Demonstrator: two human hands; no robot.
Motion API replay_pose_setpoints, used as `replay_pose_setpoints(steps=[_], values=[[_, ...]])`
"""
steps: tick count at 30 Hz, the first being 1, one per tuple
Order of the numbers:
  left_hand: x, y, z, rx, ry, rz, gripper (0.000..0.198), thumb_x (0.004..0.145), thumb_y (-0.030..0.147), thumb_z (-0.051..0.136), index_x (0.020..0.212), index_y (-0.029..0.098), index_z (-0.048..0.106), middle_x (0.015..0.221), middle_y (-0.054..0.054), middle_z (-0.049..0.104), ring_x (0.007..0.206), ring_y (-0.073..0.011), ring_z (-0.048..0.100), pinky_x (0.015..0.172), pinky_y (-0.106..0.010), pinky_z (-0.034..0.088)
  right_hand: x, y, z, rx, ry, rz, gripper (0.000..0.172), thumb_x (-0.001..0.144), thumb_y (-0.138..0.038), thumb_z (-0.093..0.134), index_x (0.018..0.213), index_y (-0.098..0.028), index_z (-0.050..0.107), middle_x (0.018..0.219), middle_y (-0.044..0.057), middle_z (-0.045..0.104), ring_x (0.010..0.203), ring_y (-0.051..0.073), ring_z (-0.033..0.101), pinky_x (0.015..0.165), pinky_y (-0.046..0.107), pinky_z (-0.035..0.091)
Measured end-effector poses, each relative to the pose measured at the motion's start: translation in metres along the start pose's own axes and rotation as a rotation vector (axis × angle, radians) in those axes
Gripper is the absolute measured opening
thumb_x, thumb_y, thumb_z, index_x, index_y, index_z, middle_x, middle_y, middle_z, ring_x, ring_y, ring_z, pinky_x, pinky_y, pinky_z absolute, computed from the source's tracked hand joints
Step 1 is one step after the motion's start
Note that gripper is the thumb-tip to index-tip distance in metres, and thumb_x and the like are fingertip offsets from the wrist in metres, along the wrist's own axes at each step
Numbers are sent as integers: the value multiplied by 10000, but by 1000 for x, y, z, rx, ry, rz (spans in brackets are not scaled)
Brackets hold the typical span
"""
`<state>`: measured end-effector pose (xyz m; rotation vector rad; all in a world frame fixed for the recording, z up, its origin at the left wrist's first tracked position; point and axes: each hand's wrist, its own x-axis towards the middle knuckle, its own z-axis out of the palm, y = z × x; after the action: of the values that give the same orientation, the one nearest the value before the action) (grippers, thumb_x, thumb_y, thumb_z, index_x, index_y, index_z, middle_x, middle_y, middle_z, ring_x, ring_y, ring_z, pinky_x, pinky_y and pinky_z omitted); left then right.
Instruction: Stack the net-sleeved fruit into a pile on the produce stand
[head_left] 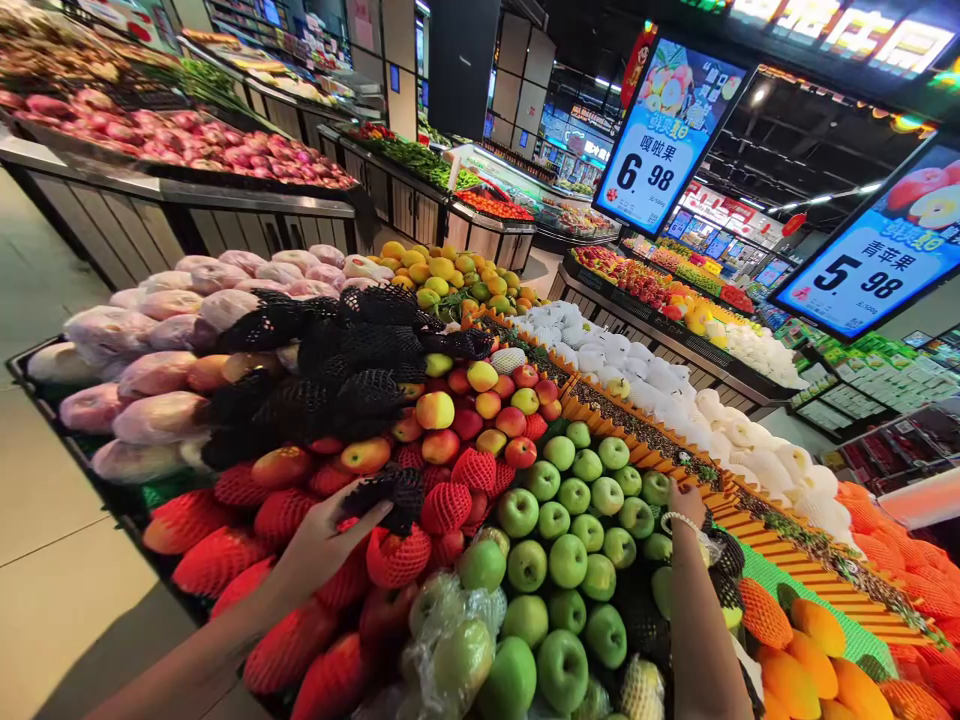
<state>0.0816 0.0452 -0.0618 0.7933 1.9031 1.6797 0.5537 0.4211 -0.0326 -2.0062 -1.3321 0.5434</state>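
Note:
My left hand (339, 530) is closed on a black foam fruit net (390, 495), held above red-netted fruit (397, 555) and loose red apples (441, 446). Left of it lie more fruits in red foam nets (281, 515). At the far right edge of the green apples (568, 560), my right hand (687, 505) has its bunched fingers on a green apple (655, 488); the far fingers are hidden. A pale beaded bracelet (681, 520) circles the right wrist. Beyond my left hand, a heap of black foam nets (337, 350) covers part of the fruit.
Wrapped pink fruit (161, 375) fills the left side of the stand. An orange slatted divider (630, 420) runs beside the green apples, with white-netted fruit (615, 350) beyond. Plastic-wrapped fruit (461, 640) lies in front; oranges-coloured fruit (814, 645) sits right. Price screens (671, 135) hang overhead.

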Motion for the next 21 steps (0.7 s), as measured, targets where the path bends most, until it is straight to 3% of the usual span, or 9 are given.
replay_pose_setpoints(steps=[4, 7, 10, 15, 18, 21], values=[[2, 1, -3, -25, 5, -33, 543, 573, 665, 865, 934, 267, 791, 1031, -66, 832, 1038, -412, 778, 1052, -594, 616, 7, 18, -21, -230, 78, 28, 477, 791, -354, 741, 1217, -149, 678, 1474, 314, 580, 1480, 473, 472, 1168, 567, 389], [4, 0, -1, -30, 13, -39, 563, 596, 659, 853, 970, 245, 776, 1061, -84, 826, 1065, -419, 766, 1089, -608, 589, 12, 32, -28, -301, 3, 22, 648, 655, -331, 849, 1258, -182, 664, 1440, 289, 621, 1423, 461, 550, 1132, 532, 442], [8, 1, 6, -28, 33, -6, 569, 633, 643, 833, 1026, 241, 743, 1087, -94, 815, 1084, -418, 756, 1088, -603, 588, 15, 39, -29, -338, -37, 17, 703, 644, -365, 862, 1284, -197, 625, 1355, 289, 675, 1343, 454, 624, 1080, 522, 483], [23, 12, 11, 13, 144, 173, 520, 760, 600, 766, 1122, 254, 627, 1104, -84, 764, 1066, -348, 753, 1002, -521, 631, 12, 31, -22, -383, -66, -19, 852, 601, -383, 861, 1352, -124, 553, 1374, 348, 648, 1363, 487, 612, 1114, 551, 483], [40, 20, 2, 89, 244, 275, 573, 792, 598, 741, 1188, 222, 567, 1123, -89, 734, 1028, -304, 741, 941, -470, 638, 2, 25, -28, -372, -67, -30, 921, 632, -482, 825, 1412, -105, 514, 1420, 341, 627, 1373, 472, 611, 1129, 539, 493], [68, 34, -17, 197, 297, 379, 518, 847, 573, 698, 1187, 203, 570, 1095, -82, 728, 968, -267, 726, 864, -401, 636, -19, 25, -49, -280, 73, 68, 1084, 657, -699, 749, 1524, -135, 423, 1474, 323, 598, 1378, 476, 608, 1140, 576, 501]])
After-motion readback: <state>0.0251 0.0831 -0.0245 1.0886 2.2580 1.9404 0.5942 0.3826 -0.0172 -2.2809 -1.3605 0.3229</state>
